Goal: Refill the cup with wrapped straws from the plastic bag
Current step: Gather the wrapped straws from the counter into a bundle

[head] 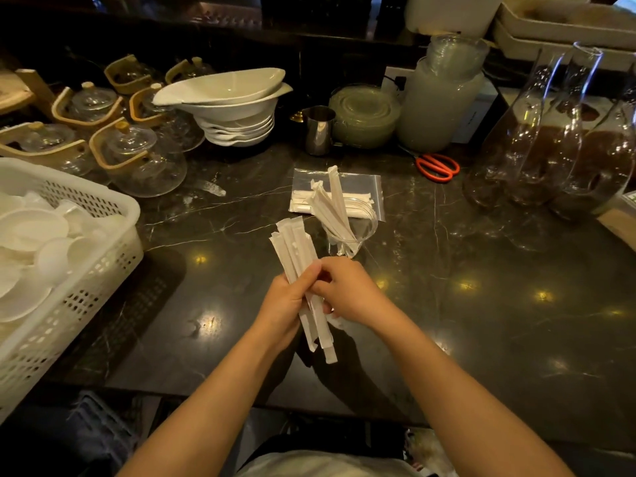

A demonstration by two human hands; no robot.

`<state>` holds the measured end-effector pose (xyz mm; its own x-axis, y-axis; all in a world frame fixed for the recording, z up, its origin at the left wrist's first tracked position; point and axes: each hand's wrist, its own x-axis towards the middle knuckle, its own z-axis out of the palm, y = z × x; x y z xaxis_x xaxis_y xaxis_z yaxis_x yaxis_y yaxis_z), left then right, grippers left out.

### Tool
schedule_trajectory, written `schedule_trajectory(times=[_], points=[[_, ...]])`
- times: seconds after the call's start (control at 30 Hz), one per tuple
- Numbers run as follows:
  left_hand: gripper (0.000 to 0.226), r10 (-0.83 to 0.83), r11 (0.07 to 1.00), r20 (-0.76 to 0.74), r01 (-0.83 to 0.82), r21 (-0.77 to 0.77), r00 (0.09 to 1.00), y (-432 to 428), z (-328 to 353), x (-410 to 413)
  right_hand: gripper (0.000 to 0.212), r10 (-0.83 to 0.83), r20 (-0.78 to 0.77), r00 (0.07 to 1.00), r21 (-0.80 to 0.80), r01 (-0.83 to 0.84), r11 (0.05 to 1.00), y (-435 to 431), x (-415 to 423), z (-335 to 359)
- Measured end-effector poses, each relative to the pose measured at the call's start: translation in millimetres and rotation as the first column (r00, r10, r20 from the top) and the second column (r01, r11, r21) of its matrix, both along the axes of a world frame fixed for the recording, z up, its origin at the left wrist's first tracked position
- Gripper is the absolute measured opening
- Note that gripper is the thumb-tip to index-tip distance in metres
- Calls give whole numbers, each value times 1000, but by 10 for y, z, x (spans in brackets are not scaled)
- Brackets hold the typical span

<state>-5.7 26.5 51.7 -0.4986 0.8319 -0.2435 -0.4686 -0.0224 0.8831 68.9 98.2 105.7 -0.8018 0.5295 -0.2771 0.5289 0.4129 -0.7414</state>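
A bundle of white wrapped straws (295, 248) stands nearly upright above the dark marble counter, held in both hands. My left hand (285, 306) wraps around its middle from the left. My right hand (347, 291) pinches the same bundle from the right. Just beyond them a clear cup (361, 232) holds several wrapped straws (333, 204) leaning to the back left. Behind the cup a clear zip plastic bag (364, 187) lies flat with a few wrapped straws inside.
A white slotted basket (86, 270) of white dishes fills the left edge. Glass teapots (137, 156), stacked white bowls (234, 108), a steel pitcher (319, 130) and a pile of lids stand at the back. Red scissors (437, 166) and tall glass carafes (557, 132) are to the right.
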Motion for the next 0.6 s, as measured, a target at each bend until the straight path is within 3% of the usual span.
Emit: schedule_trajectory(times=[0.23, 0.37, 0.47, 0.6], points=[[21, 76, 991, -12, -77, -112, 997, -97, -88, -120, 15, -5, 1, 1000, 2, 5, 1000, -45, -124, -62], [31, 142, 975, -73, -153, -161, 987, -140, -77, -260, 23, -34, 46, 998, -38, 36, 999, 76, -205, -95], [30, 205, 962, -56, -212, -175, 977, -170, -73, -358, 36, -91, 137, 986, 141, 72, 987, 206, -308, -210], [33, 191, 957, -56, -199, -211, 980, -212, -68, -417, 54, -72, 329, 942, 313, -37, 949, 175, -459, -477]])
